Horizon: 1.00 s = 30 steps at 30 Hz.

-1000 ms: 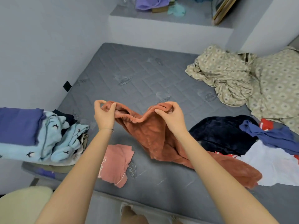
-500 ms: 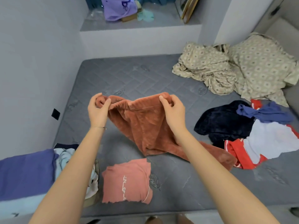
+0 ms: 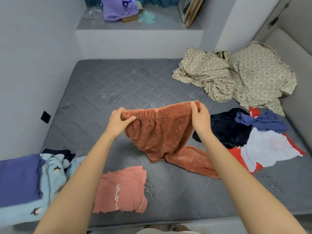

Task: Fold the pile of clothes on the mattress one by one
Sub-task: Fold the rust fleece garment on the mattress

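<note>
We note rust-orange fleece trousers lifted by the gathered waistband, stretched level between left hand and right hand. The legs hang down, 1 trailing right on the grey quilted mattress.

Unfolded pile at right:
- navy fleece garment
- blue top crumpled on it
- white-and-red shirt nearest us

Folded pink T-shirt lies flat near the front edge. At left, purple garment lies on light-blue bird-print fleece.

Folded pink shirt, near left on mattress: one line of thin white lettering, printed sideways to the view. Chars approx. "UN_SF_A"; strokes thin w/ gaps, so reading uncertain. Purple bag, far ledge, left of centre: dark printed mark, partly creased, not legible.
</note>
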{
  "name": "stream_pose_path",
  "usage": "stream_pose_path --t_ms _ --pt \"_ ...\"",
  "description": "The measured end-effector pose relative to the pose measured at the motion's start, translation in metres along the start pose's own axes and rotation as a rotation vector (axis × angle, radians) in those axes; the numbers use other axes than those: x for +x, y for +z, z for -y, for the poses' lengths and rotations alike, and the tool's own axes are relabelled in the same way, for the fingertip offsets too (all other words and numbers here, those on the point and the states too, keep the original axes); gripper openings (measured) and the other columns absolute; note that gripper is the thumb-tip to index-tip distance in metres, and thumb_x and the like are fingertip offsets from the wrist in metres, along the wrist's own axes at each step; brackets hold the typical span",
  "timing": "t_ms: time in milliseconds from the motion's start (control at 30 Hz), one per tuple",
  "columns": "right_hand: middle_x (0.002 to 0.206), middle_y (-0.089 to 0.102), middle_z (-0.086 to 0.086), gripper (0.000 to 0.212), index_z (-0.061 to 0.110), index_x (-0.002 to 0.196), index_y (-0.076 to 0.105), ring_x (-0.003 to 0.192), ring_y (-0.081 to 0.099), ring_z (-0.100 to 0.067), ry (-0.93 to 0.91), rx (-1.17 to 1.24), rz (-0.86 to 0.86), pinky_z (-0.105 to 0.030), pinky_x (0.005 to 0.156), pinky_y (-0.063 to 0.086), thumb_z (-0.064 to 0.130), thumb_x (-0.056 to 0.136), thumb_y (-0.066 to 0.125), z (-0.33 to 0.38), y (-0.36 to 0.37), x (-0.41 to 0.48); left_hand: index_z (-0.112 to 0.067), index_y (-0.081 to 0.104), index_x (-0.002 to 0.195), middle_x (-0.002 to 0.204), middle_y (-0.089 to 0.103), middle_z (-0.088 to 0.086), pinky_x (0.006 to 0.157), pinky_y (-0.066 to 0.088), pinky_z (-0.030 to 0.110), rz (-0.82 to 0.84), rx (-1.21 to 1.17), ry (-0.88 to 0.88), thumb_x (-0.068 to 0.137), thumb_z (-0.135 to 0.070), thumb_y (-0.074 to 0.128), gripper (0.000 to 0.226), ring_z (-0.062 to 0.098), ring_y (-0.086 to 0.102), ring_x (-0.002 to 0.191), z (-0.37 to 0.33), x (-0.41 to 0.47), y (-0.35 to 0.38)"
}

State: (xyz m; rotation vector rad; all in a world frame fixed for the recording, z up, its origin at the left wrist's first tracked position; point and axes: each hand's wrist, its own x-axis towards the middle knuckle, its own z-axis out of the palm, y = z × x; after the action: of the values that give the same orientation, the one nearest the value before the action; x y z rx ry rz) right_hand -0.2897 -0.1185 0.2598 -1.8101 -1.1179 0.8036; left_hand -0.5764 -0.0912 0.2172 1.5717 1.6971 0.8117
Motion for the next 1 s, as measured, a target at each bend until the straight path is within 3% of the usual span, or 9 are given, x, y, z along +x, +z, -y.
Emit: stream_pose_path --t_ms 167,233,333,433,500,600,733,867,1000 --pt "0.102 0.063 -0.007 0.032 0.008 0.104 0.059 0.094 0.058 -0.02 -0.003 -0.105 0.304 -0.036 0.08 0.043 0.038 0.097 0.052 -0.008 -0.016 0.01 -0.019 0.04 0.079 0.077 0.047 -0.003 0.06 0.042 0.026 0.121 -0.085 -0.133 0.084 -0.019 0.074 0.034 0.009 0.046 0.069 0.001 -0.005 0.005" --pt "0.11 0.064 -0.012 0.037 0.002 0.11 0.056 0.094 0.06 -0.022 0.102 -0.116 0.465 -0.034 0.081 0.047 0.034 0.092 0.062 -0.015 -0.022 0.014 -0.02 0.046 0.084 0.084 0.053 -0.003 0.058 0.046 0.021 0.11 -0.134 -0.167 0.082 -0.016 0.075 0.03 0.008 0.052 0.075 0.008 -0.009 0.007" --pt "0.11 0.064 -0.008 0.037 0.005 0.111 0.052 0.093 0.062 -0.017 0.277 -0.175 0.659 -0.029 0.078 0.048 0.024 0.086 0.071 -0.026 -0.021 0.018 -0.014 0.062 0.1 0.094 0.066 0.0 0.074 0.053 0.029 0.099 -0.263 -0.222 0.08 -0.013 0.077 0.025 0.016 0.063 0.091 0.015 -0.008 0.011" --pt "0.112 0.064 -0.008 0.037 0.01 0.112 0.052 0.1 0.064 -0.02 0.394 -0.191 0.799 -0.033 0.087 0.052 0.011 0.081 0.073 -0.034 -0.014 0.02 -0.015 0.066 0.099 0.088 0.067 -0.003 0.069 0.051 0.022 0.129 -0.302 -0.263 0.083 -0.011 0.074 0.019 0.015 0.063 0.086 0.011 -0.006 0.009" --pt "0.115 0.067 -0.012 0.04 0.005 0.115 0.058 0.105 0.065 -0.025 0.4 -0.225 0.833 -0.04 0.1 0.049 0.005 0.078 0.073 -0.04 -0.009 0.021 -0.018 0.067 0.096 0.088 0.068 -0.002 0.067 0.052 0.021 0.159 -0.319 -0.263 0.082 -0.01 0.074 0.018 0.013 0.064 0.082 0.01 -0.003 0.003" --pt "0.111 0.07 -0.015 0.039 -0.006 0.114 0.064 0.106 0.066 -0.027 0.378 -0.218 0.761 -0.04 0.104 0.045 -0.002 0.076 0.072 -0.042 -0.002 0.023 -0.022 0.065 0.093 0.083 0.07 -0.002 0.059 0.051 0.021 0.238 -0.34 -0.249 0.082 -0.008 0.074 0.02 0.009 0.065 0.076 0.011 0.001 -0.006" --pt "0.115 0.069 -0.014 0.042 0.001 0.119 0.063 0.099 0.067 -0.022 0.439 -0.001 0.75 -0.025 0.081 0.053 -0.009 0.079 0.068 -0.036 0.002 0.021 -0.018 0.058 0.087 0.079 0.065 -0.001 0.06 0.051 0.022 0.294 -0.352 -0.216 0.084 0.001 0.068 0.021 0.009 0.062 0.073 0.016 0.001 -0.01" --pt "0.119 0.068 -0.011 0.034 0.013 0.122 0.062 0.111 0.064 -0.026 0.597 0.138 0.953 -0.04 0.099 0.049 0.017 0.089 0.065 -0.036 0.001 0.02 -0.015 0.055 0.085 0.073 0.065 -0.01 0.066 0.05 0.018 0.241 -0.386 -0.169 0.083 0.009 0.064 0.026 0.0 0.061 0.069 0.022 0.002 -0.008" --pt "0.115 0.069 -0.007 0.034 0.01 0.122 0.063 0.112 0.062 -0.024 0.58 0.056 0.885 -0.035 0.103 0.044 0.021 0.09 0.064 -0.04 0.002 0.02 -0.014 0.054 0.084 0.065 0.064 -0.017 0.062 0.048 0.013 0.197 -0.407 -0.119 0.079 0.016 0.064 0.032 -0.004 0.06 0.065 0.031 0.004 -0.008"
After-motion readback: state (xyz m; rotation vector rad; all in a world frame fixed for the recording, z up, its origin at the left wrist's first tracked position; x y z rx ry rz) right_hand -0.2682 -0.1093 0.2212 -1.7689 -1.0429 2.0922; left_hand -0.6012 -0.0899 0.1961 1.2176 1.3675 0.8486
